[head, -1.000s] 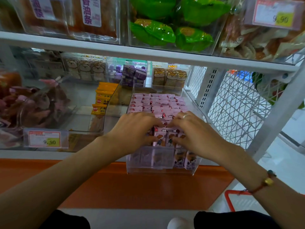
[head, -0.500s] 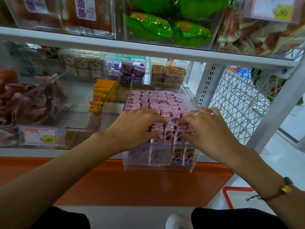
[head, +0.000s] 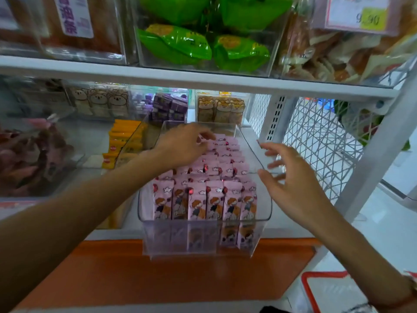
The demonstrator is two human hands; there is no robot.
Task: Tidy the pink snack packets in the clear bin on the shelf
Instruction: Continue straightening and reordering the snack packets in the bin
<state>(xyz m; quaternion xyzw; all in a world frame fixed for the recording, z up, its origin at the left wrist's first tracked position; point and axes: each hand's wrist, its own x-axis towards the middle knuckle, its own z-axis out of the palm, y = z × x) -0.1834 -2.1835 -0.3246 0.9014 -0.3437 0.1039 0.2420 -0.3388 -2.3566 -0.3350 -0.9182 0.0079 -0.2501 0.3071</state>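
Your snack packets (head: pixel 203 199) stand in rows in the bin (head: pixel 203 242) on the shelf (head: pixel 293 227), your left hand (head: pixel 180 146) on the rear rows, your right hand (head: pixel 291 184) beside its right wall.

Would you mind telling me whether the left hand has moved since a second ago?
Yes. The left hand has gone from the front pink packets toward the back rows of the clear bin.

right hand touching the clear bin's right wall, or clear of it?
Cannot tell. In the head view the right hand, fingers spread, overlaps the right wall of the clear bin, but motion blur and the transparent wall hide any contact or gap.
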